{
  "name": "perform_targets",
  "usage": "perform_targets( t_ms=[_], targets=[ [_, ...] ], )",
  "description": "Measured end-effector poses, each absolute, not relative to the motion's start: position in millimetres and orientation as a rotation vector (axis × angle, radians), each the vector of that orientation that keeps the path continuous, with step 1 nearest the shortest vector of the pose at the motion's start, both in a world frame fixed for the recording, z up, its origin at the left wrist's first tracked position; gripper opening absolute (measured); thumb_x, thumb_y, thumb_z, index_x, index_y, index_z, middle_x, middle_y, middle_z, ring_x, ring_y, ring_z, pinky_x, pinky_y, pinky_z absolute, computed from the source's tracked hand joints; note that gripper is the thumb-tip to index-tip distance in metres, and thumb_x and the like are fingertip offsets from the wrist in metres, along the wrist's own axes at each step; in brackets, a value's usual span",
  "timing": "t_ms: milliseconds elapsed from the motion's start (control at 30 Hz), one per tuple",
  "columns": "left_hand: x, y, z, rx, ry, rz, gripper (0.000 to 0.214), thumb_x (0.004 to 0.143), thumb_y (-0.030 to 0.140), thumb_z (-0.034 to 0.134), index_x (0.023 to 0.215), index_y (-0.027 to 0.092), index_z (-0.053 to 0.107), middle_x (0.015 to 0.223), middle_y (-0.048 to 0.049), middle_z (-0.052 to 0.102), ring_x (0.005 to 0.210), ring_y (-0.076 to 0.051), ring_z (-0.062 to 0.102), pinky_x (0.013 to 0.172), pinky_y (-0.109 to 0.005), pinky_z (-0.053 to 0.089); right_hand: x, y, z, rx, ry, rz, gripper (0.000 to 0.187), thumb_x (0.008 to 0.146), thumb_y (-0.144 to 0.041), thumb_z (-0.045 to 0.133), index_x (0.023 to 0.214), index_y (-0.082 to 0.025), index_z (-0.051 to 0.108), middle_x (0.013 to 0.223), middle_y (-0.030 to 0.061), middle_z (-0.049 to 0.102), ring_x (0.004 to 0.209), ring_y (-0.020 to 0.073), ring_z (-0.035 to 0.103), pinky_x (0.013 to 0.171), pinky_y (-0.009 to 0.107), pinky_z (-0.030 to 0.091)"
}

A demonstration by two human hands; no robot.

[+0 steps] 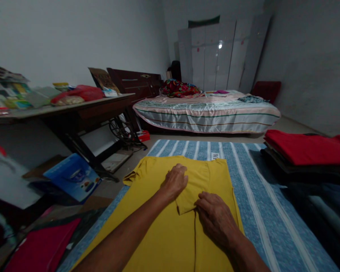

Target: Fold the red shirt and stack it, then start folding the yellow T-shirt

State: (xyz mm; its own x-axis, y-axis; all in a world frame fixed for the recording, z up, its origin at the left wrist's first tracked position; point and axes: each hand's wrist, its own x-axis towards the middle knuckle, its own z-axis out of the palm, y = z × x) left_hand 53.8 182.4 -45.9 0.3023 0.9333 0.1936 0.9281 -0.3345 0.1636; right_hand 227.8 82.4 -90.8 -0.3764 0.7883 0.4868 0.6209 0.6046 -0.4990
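Observation:
A yellow T-shirt [147, 215] lies spread on a blue striped cloth [249, 189], its right side folded inward and that sleeve laid across the body. On the folded sleeve rests my left hand [175, 181], its fingers bent and closed on the fabric near the sleeve's left edge. My right hand [217, 215] is lower and to the right, with fingertips closed on the fabric by the sleeve's lower edge. The undersides of both hands' fingers are hidden. At the upper left the other sleeve still sticks out.
To the right lies a stack of folded clothes with a red garment [308, 147] on top. A table [96, 102] with a treadle base stands left, above a blue box [73, 177]. A pink-red item [42, 245] lies low left. Beyond is a bed [209, 117].

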Motion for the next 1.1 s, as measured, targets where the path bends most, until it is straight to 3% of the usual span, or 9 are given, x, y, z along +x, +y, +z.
perform_targets(
  t_ms=[100, 267, 433, 633, 833, 1100],
  targets=[
    [72.5, 182.6, -63.5, 2.601, 1.554, 0.357, 0.026, 0.088, 0.026, 0.044, 0.108, 0.017, 0.060, 0.121, -0.0111, 0.058, 0.117, -0.022, 0.052, 0.101, -0.035, 0.040, 228.0, 82.0, -90.4, -1.110, -2.120, 0.302, 0.019, 0.090, -0.013, 0.043, 0.088, -0.021, 0.060, 0.093, 0.0061, 0.060, 0.087, 0.0187, 0.053, 0.079, 0.031, 0.038],
    [85.9, 176.5, -72.3, 2.587, 1.648, 0.177, 0.037, 0.091, 0.033, 0.045, 0.124, 0.019, 0.051, 0.140, -0.0137, 0.047, 0.131, -0.026, 0.040, 0.106, -0.048, 0.032, 228.0, 83.6, -93.1, -1.107, -2.117, 0.286, 0.017, 0.089, -0.013, 0.045, 0.085, -0.022, 0.059, 0.088, 0.0044, 0.059, 0.084, 0.0175, 0.053, 0.077, 0.030, 0.039],
    [81.8, 173.4, -72.4, 2.668, 1.610, 0.318, 0.034, 0.092, 0.029, 0.042, 0.122, 0.016, 0.052, 0.138, -0.0145, 0.050, 0.130, -0.023, 0.042, 0.107, -0.041, 0.033, 229.0, 85.1, -94.3, -1.097, -2.105, 0.314, 0.019, 0.089, -0.013, 0.043, 0.084, -0.021, 0.060, 0.091, 0.0057, 0.060, 0.087, 0.0183, 0.053, 0.081, 0.031, 0.039],
    [68.1, 175.7, -81.8, 2.661, 1.478, 0.193, 0.044, 0.093, 0.035, 0.042, 0.131, 0.014, 0.046, 0.145, -0.0147, 0.042, 0.135, -0.025, 0.036, 0.110, -0.044, 0.027, 231.6, 85.1, -96.7, -1.077, -2.100, 0.331, 0.020, 0.090, -0.014, 0.042, 0.087, -0.021, 0.060, 0.093, 0.0065, 0.061, 0.090, 0.0194, 0.055, 0.082, 0.033, 0.040],
    [73.4, 174.8, -65.0, 2.722, 1.533, 0.236, 0.025, 0.092, 0.031, 0.042, 0.106, 0.018, 0.058, 0.117, -0.0089, 0.062, 0.111, -0.022, 0.054, 0.095, -0.037, 0.040, 229.9, 84.2, -95.7, -1.081, -2.088, 0.301, 0.018, 0.089, -0.014, 0.045, 0.088, -0.021, 0.061, 0.096, 0.0068, 0.062, 0.092, 0.0202, 0.055, 0.082, 0.033, 0.041],
    [81.6, 184.4, -61.3, 2.823, 1.562, 0.166, 0.025, 0.091, 0.034, 0.045, 0.085, 0.017, 0.062, 0.092, -0.0086, 0.065, 0.092, -0.023, 0.057, 0.086, -0.039, 0.042, 225.4, 83.0, -93.2, -1.128, -2.123, 0.219, 0.017, 0.087, -0.013, 0.049, 0.095, -0.022, 0.061, 0.103, 0.0077, 0.062, 0.095, 0.0220, 0.055, 0.084, 0.036, 0.043]
  ],
)
